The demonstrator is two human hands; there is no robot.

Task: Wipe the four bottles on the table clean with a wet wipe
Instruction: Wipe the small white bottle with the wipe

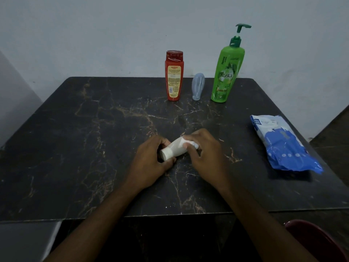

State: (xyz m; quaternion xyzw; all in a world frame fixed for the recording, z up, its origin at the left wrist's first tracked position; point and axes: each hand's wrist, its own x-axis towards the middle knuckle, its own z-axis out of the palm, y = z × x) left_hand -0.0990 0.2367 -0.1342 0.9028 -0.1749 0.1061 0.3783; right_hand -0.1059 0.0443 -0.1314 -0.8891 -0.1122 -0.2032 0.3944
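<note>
Left hand (151, 156): fingers and thumb curled round the cap end of a small white bottle (173, 148), holding it on its side, cap toward the near left corner. Right hand (204, 150): fingers bent over the bottle's other end, pressing a bunched white wet wipe (188, 143) against it, with the wipe mostly hidden under the fingers. Bottle about midway across the dark marbled table (90, 148), somewhat nearer the near edge; resting on the top or just lifted off it, impossible to tell. Along the far edge, upright and well apart from the hands: red bottle (174, 76), small pale blue bottle (198, 86) on a narrow end, tall green pump bottle (227, 72) toward the far right corner. Blue wipes pack (283, 144) flat by the right edge. Judged stage: white bottle mid-wipe; no telling which of the other three already done. Risks: wet plastic probably slick, so a possible slip out of the left-hand grip under a hard rub, then a roll toward the near edge. Too firm a squeeze near the cap: possible popped lid or leak, if loosely closed. Patch under the left fingers easily missed without a re-grip. Later reach to the far edge: pump bottle seemingly top-heavy, easy to topple with a careless wrist, pale blue one likely down with it.
</note>
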